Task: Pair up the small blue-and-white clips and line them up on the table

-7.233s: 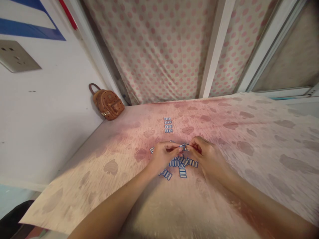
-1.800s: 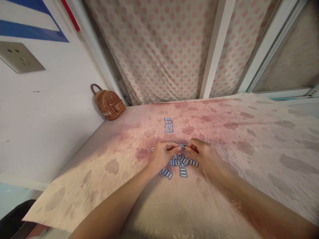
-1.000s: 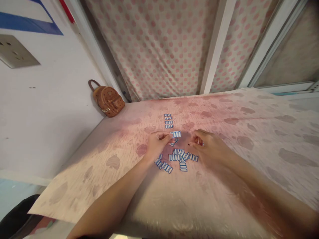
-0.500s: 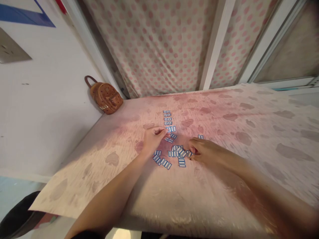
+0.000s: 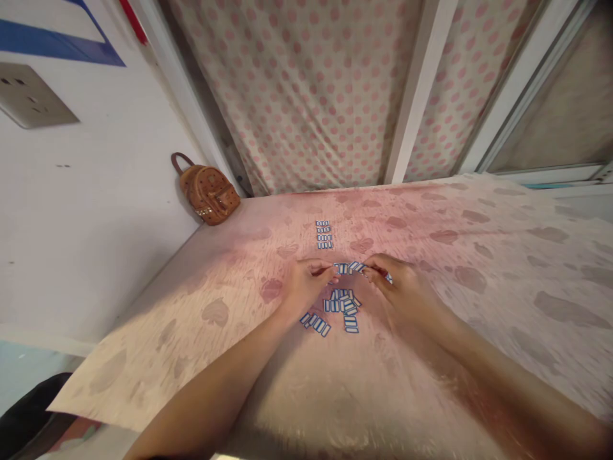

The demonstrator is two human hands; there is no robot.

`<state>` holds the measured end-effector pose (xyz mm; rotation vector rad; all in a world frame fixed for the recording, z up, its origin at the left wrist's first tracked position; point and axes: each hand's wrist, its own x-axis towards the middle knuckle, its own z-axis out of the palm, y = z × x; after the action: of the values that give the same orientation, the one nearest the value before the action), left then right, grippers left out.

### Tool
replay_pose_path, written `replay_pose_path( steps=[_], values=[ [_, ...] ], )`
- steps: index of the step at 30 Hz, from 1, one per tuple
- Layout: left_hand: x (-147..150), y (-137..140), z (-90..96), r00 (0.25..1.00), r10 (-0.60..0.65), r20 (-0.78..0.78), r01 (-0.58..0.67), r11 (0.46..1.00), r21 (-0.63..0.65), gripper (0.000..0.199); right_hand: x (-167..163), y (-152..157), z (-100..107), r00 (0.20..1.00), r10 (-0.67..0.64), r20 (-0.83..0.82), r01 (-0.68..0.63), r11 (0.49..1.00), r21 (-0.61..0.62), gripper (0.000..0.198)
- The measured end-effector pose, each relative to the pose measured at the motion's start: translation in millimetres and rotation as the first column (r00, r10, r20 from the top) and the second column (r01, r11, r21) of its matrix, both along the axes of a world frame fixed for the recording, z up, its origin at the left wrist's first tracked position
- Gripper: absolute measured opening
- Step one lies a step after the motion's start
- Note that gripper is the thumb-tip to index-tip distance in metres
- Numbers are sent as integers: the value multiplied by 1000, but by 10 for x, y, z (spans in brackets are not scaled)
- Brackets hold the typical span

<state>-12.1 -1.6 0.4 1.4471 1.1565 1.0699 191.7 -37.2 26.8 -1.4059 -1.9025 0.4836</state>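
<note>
Between thumb and fingers, my left hand (image 5: 309,281) pinches a small flat blue-and-white striped piece (image 5: 341,268). My right hand (image 5: 396,278), also closed, grips a similar tilted striped piece (image 5: 357,266) by its right end. The two pieces meet or nearly meet; I cannot tell whether they touch. Below the hands lies a loose pile of such pieces (image 5: 341,303), with a few more pieces (image 5: 316,324) to its left. Farther away, several pieces sit in a neat column (image 5: 324,235). Another piece (image 5: 389,278) shows partly behind my right fingers.
A patterned pinkish cloth (image 5: 215,313) covers the table. A small brown backpack (image 5: 211,191) rests at the far left corner against the white wall (image 5: 119,211). Behind the table hangs a dotted curtain (image 5: 311,96). A wall socket (image 5: 36,96) is at upper left.
My right hand has moved up from the pile towards my left hand, bringing a striped piece. My left hand has shifted right and nearer, away from the column, with its piece.
</note>
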Motion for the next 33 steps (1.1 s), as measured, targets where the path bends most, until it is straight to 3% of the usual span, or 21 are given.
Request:
replay_pose_path(
  steps=[11,18,33],
  values=[
    [16,-58,-54,996,-73,-53,76,996,43,20,-78,-35,-64,998,-62,26,63,997,-46,22],
    [47,-103,10,991,-129,-41,132,989,63,18,-93,-37,-115,998,-47,30,48,998,-30,22],
    [58,-132,44,990,-138,-36,139,990,38,19,-99,-45,-103,999,-36,30,37,999,-22,22]
  ],
)
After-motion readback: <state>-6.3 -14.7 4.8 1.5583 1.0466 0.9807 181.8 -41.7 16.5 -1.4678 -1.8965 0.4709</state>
